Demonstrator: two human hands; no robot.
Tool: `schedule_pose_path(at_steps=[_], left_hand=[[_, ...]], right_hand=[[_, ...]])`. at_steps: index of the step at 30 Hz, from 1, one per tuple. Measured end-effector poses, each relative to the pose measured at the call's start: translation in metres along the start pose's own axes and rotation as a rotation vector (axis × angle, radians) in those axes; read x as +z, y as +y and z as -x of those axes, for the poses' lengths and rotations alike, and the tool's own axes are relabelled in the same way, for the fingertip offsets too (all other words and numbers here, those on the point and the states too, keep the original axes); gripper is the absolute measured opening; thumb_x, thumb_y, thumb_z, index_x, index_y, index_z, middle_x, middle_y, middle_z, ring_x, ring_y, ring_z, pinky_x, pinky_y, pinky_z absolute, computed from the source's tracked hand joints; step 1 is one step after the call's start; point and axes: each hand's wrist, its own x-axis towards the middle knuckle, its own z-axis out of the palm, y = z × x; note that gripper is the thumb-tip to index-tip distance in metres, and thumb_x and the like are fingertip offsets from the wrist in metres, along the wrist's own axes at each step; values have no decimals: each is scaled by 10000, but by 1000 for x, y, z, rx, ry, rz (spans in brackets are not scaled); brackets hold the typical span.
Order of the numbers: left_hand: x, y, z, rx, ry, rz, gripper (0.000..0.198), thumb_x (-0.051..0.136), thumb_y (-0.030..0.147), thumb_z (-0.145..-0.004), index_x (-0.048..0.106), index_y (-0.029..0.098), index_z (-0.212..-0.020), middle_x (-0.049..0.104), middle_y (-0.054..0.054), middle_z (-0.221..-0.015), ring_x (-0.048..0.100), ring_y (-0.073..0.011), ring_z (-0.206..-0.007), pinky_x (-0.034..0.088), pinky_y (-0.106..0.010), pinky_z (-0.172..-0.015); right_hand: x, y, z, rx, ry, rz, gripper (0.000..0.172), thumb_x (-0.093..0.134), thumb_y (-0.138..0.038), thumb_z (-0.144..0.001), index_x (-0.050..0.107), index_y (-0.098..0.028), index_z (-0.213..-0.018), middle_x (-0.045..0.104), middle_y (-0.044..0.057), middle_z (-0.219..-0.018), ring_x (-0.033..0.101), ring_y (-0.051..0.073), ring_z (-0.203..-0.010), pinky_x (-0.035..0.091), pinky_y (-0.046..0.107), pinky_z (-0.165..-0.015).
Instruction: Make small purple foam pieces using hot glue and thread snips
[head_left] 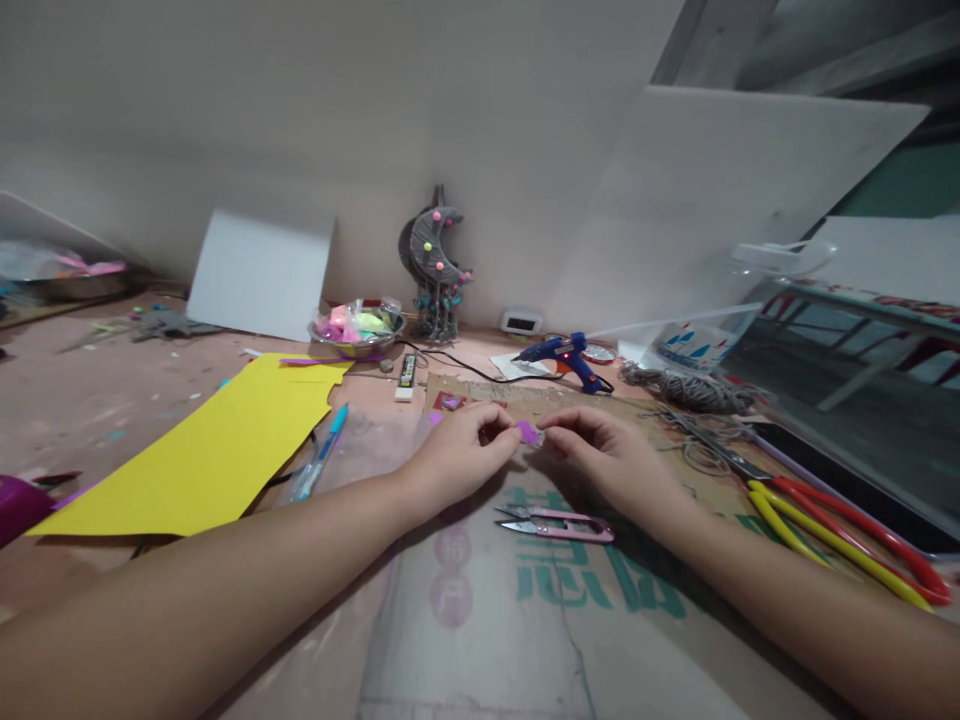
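Held between left fingertips (511,442) and right fingertips (559,438): a small purple piece (528,431), bright, slightly blurred in outline, purple right beside the left thumb, greyish along the edge nearest the right ones.

Hands (459,445): you have two in view;
Held purple piece (527,432): you have one;
Thread snips (559,514): you have one pair;
Scissors (772,489): you have one pair;
Glue gun (555,349): one;
Phone (855,475): one;
Yellow sheet (199,450): one;
Metal dishes (360,350): two that you can see;
Clear tub (691,348): one;
Moon ornament (427,258): at least one; you cannot tell whether a second crescent backs it
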Motion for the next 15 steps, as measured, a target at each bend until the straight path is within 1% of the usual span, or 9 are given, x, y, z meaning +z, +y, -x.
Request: schedule_pose_path(at_steps=[3, 6, 10, 15], left_hand=[[1, -1, 1, -7, -6, -23, 160, 491, 282, -787, 570, 163, -716, 591, 9, -702, 538, -136, -694, 393, -232, -617], [1, -1, 1, -12, -24, -32, 154, 493, 279, -781, 579, 163, -726, 594, 9, -711, 538, -136, -700, 390, -231, -615], [0, 2, 1, -11, -36, -31, 168, 485, 284, -783, 583, 159, -727, 599, 5, -709, 539, -137, -695, 393, -231, -617], [0, 3, 1, -24, -71, 30, 161, 493, 273, -776, 581, 156, -708, 607, -1, -701, 544, -135, -678, 398, -227, -616]], right_hand=[[-1, -4, 2, -133, 65, 101, 186, 532, -321, -811, 664, -200, -858, 682, 21, -798, 611, 156, -721, 458, 271, -670], [0, -7, 4, -198, 72, 121, 172, 529, -307, -823, 671, -217, -858, 690, 9, -801, 619, 154, -734, 462, 271, -696], [3, -3, 3, -193, 56, 56, 127, 556, -289, -819, 642, -221, -883, 685, 4, -819, 628, 154, -760, 470, 278, -727], [7, 6, -1, -167, 22, -152, 173, 547, -303, -834, 550, -215, -984, 656, 34, -919, 632, 157, -810, 489, 294, -730]])
